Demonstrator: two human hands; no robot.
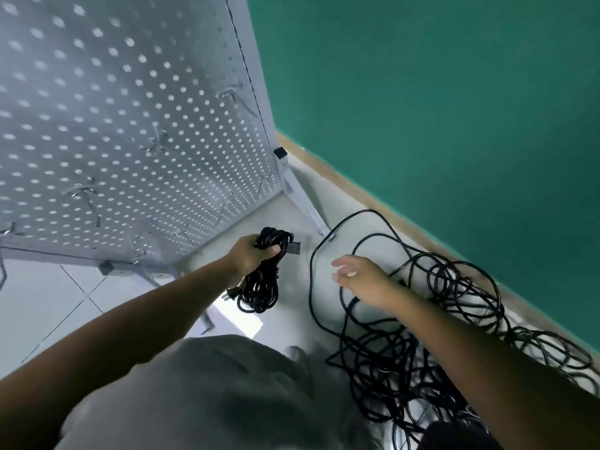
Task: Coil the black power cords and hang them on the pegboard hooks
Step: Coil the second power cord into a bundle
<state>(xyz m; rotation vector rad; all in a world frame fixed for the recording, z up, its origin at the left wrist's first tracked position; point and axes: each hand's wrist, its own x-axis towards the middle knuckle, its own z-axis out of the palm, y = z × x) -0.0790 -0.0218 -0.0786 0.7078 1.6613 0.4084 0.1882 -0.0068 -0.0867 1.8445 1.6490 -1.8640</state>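
Left hand fingers curl around coiled cord; right hand fingers spread, empty, above tangled cords.

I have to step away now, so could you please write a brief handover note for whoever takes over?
Left hand grips one coiled cord, held below the pegboard.
Right hand is open, holding nothing, above the tangled cords on the floor.
Done: one cord coiled.
Left: hang it on a hook; none visibly carries a cord yet. Then untangle, coil and hang the rest.
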